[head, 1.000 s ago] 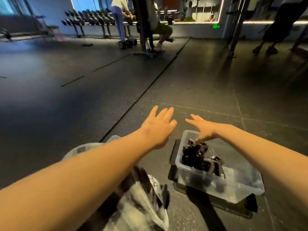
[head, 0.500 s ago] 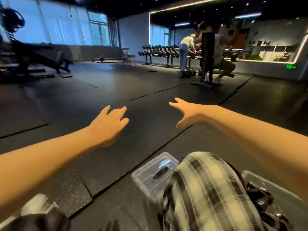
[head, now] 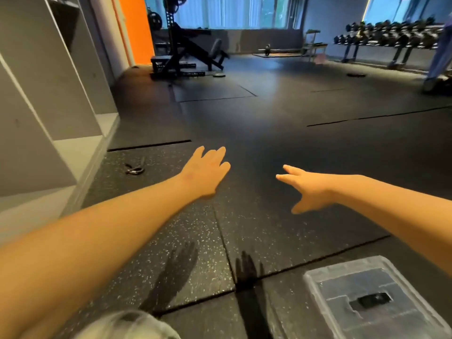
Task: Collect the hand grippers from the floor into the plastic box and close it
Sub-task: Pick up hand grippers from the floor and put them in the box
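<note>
View has swung left since a second ago. Then my right hand hung over the open plastic box, with several black grippers inside. Now the box is out of frame and only its clear lid (head: pixel 369 297) shows, flat on the floor (head: pixel 269 133) at lower right. New in view: one hand gripper (head: pixel 134 168) on the speckled mat at left, near the foot of the grey lockers (head: pixel 49 94), well apart from the lid.

My left hand (head: pixel 205 172): fingers straight and together, palm down, holding nothing. It reaches forward, and the gripper lies off to its left. My right hand (head: pixel 308 189): fingers extended, thumb dropped, also empty.

Judgement: collection is not finished. This stray one looks like the next pickup, probably for the left hand. The lid is off, so closing is yet to do.

Count:
- hand grippers on the floor in view: 1
- lids: 1
- boxes in view: 0
- hands: 2, both empty
</note>
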